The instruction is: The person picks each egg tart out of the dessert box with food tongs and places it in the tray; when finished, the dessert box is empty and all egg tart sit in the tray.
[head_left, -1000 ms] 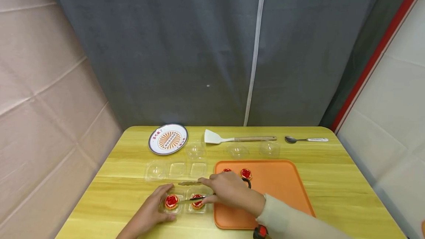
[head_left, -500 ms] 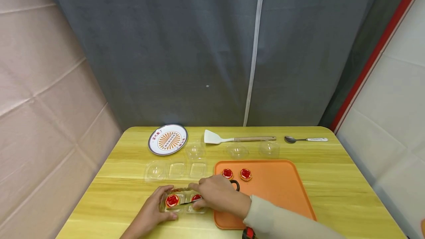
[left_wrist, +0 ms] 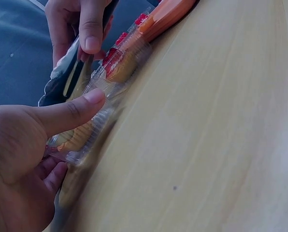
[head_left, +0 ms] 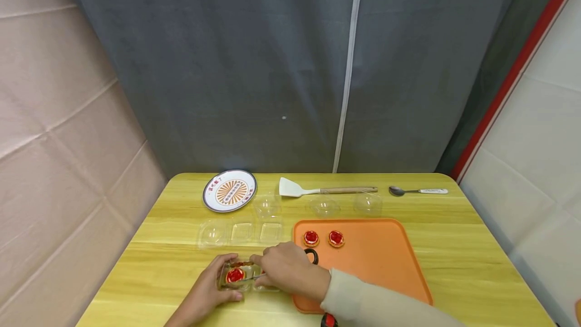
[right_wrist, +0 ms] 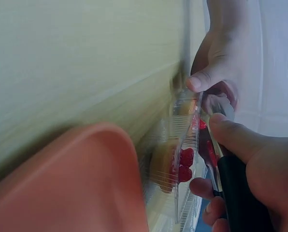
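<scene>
My left hand (head_left: 204, 289) grips the left end of a clear plastic container (left_wrist: 143, 48), thumb on the near side and fingers on the far side. One red-topped tart (head_left: 235, 275) sits in its left compartment. A second tart (right_wrist: 163, 164) sits in the right compartment, mostly hidden by my right hand in the head view. My right hand (head_left: 290, 269) holds metal tongs with a black handle (right_wrist: 240, 193). Low over the container, the tongs' tips reach around the left tart; whether they touch it I cannot tell.
An orange tray (head_left: 376, 266) on the right bears two more tarts (head_left: 310, 238). Behind are several clear lids and containers (head_left: 242, 232), a patterned plate (head_left: 231, 191), a white spatula (head_left: 292, 187) and a spoon (head_left: 397, 191).
My right hand has moved left with the tongs, from over the right compartment to the left tart. The left hand keeps its grip on the container.
</scene>
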Demonstrator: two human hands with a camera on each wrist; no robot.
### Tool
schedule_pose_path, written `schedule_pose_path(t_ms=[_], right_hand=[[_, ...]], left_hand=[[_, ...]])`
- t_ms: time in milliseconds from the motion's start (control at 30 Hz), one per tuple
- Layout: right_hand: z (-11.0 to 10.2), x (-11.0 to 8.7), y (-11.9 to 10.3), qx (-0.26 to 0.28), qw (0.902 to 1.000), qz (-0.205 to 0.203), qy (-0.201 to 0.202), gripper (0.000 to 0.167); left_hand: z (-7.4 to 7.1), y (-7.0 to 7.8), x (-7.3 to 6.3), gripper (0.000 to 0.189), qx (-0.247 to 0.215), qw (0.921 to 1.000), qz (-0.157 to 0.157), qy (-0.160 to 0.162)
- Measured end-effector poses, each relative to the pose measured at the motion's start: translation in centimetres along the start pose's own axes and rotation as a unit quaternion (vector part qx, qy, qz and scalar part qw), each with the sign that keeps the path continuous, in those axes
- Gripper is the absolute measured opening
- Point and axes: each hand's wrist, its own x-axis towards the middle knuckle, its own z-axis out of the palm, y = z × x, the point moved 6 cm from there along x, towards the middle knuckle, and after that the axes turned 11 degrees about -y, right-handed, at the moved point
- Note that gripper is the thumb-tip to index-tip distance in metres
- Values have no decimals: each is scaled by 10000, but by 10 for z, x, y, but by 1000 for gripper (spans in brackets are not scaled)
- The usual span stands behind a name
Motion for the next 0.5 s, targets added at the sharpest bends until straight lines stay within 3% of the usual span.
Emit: schedule_pose_path(t_ms=[167, 300, 500], right_hand=[[-1, 0, 0, -61, 9999, -48, 131, 53], [0, -2, 0, -103, 9996, -141, 202, 51], [0, -3, 4, 178, 9994, -141, 264, 45]], left_hand=[[0, 2, 0, 92, 94, 9999, 27, 82], [0, 2, -1, 92, 99, 9998, -126, 83], [0, 3, 0, 94, 140, 9998, -110, 29]])
